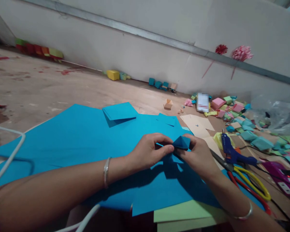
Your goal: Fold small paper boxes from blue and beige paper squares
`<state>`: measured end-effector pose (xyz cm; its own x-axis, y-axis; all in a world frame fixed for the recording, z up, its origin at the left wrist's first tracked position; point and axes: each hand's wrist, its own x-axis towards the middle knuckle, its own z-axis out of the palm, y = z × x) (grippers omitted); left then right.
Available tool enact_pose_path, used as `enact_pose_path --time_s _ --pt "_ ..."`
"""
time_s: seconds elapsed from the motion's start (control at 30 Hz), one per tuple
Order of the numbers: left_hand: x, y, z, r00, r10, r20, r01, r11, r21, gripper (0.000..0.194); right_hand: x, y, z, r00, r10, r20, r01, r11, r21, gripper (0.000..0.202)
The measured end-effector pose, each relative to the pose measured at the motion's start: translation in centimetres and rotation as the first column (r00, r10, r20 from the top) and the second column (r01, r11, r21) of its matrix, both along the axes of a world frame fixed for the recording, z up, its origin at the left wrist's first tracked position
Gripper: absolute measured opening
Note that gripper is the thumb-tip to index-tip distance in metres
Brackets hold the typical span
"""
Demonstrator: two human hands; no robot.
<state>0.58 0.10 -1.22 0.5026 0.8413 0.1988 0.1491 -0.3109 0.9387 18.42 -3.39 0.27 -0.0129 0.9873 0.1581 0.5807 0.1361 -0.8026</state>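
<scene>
Between my two hands is a small piece of folded blue paper (182, 142), its top face creased into a triangle. My left hand (151, 150) pinches its left corner with thumb and index finger. On the other side, my right hand (199, 158) grips the right edge, fingers partly hidden behind the paper. Both hands hover over a large blue paper sheet (87, 138). Lying on that sheet are a folded blue square (120, 112) and a smaller blue piece (166, 119) beyond my hands.
Scissors (229, 167) with red and yellow handles and a blue glue gun (234, 153) with its cord lie at right. A pile of folded paper pieces (248, 124) and a plastic bag (277, 112) sit behind. Green paper (183, 212) is at the near edge; a white cable (8, 161) is left.
</scene>
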Motion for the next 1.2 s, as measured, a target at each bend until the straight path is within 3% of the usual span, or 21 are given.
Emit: enact_pose_path --time_s 0.13,0.3,0.4,0.5,0.63,0.77,0.9,1.03,1.2 --pt "0.1 -0.6 0.3 0.997 0.038 -0.064 -0.036 0.999 0.032 0.017 -0.4 0.0 -0.3 0.997 -0.005 0.075 0.004 1.000 0.014 0.013" --pt "0.0 -0.7 0.4 0.996 0.060 -0.072 -0.046 0.981 0.188 0.013 -0.9 -0.2 -0.9 0.982 0.030 0.187 -0.047 0.995 0.087 0.007" --pt "-0.1 -0.6 0.8 0.999 -0.031 -0.007 0.032 0.971 0.236 0.017 -1.0 -0.3 -1.1 0.981 0.146 0.125 -0.152 0.987 0.044 0.009" --pt "-0.2 -0.7 1.1 0.990 -0.137 0.023 0.128 0.963 0.238 0.010 -1.2 -0.4 -1.1 0.964 0.262 0.032 -0.262 0.965 -0.024 0.013" --pt "-0.2 -1.0 1.3 0.994 -0.096 0.057 0.081 0.972 0.222 0.012 -1.7 -0.6 -0.9 0.949 0.310 -0.057 -0.314 0.946 -0.082 0.023" --pt "-0.2 -0.7 1.2 0.999 -0.037 0.014 0.034 0.984 0.176 0.016 -1.7 -0.5 -0.9 0.960 0.252 -0.123 -0.270 0.949 -0.162 0.009" --pt "-0.1 -0.7 1.3 0.991 -0.113 -0.077 0.125 0.978 0.166 0.032 -1.5 -0.3 -1.2 0.957 0.254 -0.141 -0.272 0.954 -0.127 0.006" --pt "0.0 -1.2 1.5 0.992 -0.084 -0.094 0.095 0.989 0.116 0.023 -1.6 -0.4 -1.4 0.956 0.261 -0.136 -0.277 0.954 -0.115 0.013" --pt "0.0 -1.0 1.5 0.996 0.006 -0.088 0.012 0.979 0.205 0.010 -1.7 -0.6 -1.5 0.976 0.209 -0.059 -0.214 0.972 -0.096 0.009"
